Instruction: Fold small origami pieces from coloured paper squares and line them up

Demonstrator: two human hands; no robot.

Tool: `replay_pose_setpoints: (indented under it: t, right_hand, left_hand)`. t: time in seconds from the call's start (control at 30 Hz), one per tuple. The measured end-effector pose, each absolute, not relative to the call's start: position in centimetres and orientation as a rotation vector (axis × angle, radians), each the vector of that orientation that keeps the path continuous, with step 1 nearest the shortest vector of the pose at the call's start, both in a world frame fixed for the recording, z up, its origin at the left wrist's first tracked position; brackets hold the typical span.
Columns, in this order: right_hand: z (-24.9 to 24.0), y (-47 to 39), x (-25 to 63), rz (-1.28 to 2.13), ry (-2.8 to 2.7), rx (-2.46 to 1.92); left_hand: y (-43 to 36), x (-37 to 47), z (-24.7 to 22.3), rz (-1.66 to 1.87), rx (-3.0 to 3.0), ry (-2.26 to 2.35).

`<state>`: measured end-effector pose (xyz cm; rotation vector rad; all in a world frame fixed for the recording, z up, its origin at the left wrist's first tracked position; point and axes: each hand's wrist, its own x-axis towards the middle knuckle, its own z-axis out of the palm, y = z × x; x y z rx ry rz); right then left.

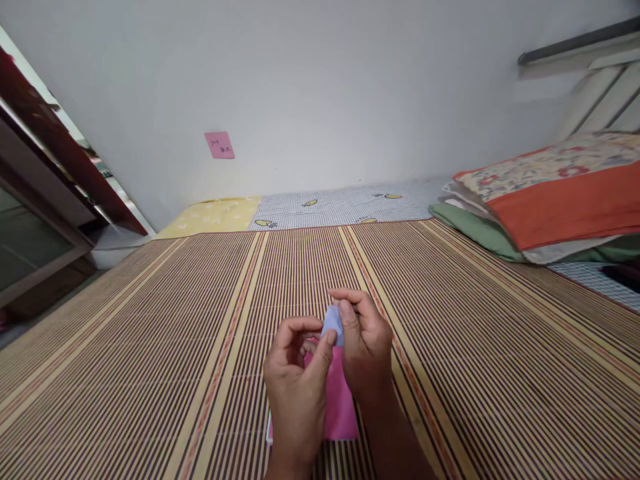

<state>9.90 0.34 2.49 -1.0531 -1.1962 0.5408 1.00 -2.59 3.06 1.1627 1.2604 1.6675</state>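
A small piece of light blue paper [333, 321], which looks folded, is held up between both hands. My left hand [300, 367] pinches its lower left side between thumb and fingers. At its upper right side, my right hand [367, 340] grips it with the thumb against the fingers. Beneath the hands a bright pink sheet [341, 407] lies on the striped mat [300, 267], partly covered by my left hand and wrist. A pale edge of something shows to the left of my left wrist.
Folded bedding with an orange and floral cover [565, 193] is piled at the right. A pink note [219, 145] is stuck on the white wall [350, 87]. Yellow cloth [215, 217] and checked cloth [330, 207] run along the mat's far edge.
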Motion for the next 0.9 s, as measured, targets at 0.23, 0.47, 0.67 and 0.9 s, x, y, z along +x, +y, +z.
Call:
replay_pose_setpoints:
  t: [0.23, 0.47, 0.67, 0.9]
  right_hand:
    - [2.77, 0.37, 9.85, 0.452, -1.196, -1.068]
    - [2.77, 0.21, 9.65, 0.464, -1.193, -1.061]
    - [2.81, -0.10, 9.60, 0.441, -1.253, -1.008]
    - [2.71, -0.08, 9.60, 0.425, -1.254, -1.004]
  left_hand:
    - [-2.90, 1.04, 2.90, 1.660, 1.301, 1.262]
    - [-2.73, 1.21, 2.98, 1.636, 1.307, 1.208]
    - [-2.42, 1.00, 2.95, 1.692, 1.156, 1.107]
    - [-2.22, 1.22, 2.54, 1.794, 1.052, 1.172]
